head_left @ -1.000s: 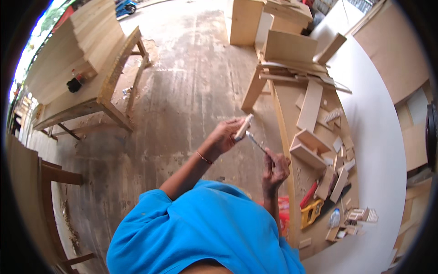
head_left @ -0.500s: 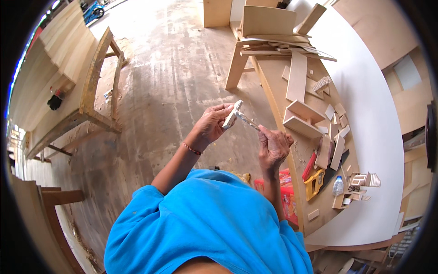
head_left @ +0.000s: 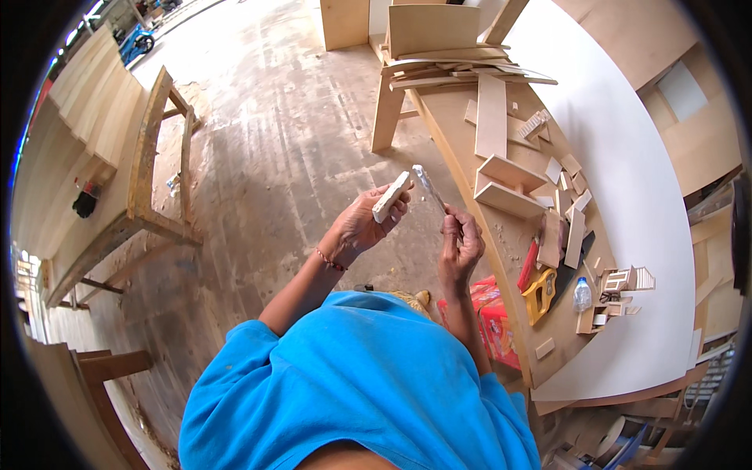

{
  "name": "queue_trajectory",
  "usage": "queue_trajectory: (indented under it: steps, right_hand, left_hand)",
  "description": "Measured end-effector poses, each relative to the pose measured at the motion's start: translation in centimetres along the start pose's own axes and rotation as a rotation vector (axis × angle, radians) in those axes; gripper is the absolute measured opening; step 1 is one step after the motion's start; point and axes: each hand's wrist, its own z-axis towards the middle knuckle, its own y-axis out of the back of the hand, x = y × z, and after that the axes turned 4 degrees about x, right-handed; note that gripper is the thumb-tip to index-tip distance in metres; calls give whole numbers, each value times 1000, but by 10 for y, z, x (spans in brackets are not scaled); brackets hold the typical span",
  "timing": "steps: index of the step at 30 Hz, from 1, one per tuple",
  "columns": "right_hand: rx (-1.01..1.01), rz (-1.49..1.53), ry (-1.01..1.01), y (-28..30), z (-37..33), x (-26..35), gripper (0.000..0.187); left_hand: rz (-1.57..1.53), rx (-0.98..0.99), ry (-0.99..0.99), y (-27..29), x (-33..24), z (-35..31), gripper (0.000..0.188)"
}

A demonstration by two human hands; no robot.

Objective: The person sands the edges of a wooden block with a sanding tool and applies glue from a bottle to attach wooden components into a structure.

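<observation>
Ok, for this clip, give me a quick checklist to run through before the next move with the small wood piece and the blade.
1. Left hand grips the small wood piece: ok, fingers wrap its lower end.
2. Right hand holds the thin metal tool: ok, held by its lower end.
3. Tool tip against the wood piece: cannot tell, they look close but a gap seems to show.
4. Left fingers out of the tool's path: cannot tell.
5. Workbench close by: ok, at the person's right, crowded with offcuts.
6. Yellow-handled saw lies flat on the bench: ok.
</observation>
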Motion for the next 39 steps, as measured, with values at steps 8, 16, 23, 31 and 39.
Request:
queue_trajectory:
  steps: [8,16,23,31,39]
  right_hand:
    - [9,-14,-26,-9,2,-1,11]
    - [26,-238,110,-5,7,6,9]
    - [-1,-215,151,-14,5,2,9]
    - [92,-296,242,-10,-3,16,10]
    - [-37,-321,275,-5,13,9,10]
  left_hand:
    - [-63,44,17,3,8,1,33]
    - [47,-27,24,8,7,3,28]
    - [29,-14,39,6,11,5,25]
    - [153,-151,-4,12,9,3,18]
    - [286,-172,-2,-4,3,1,19]
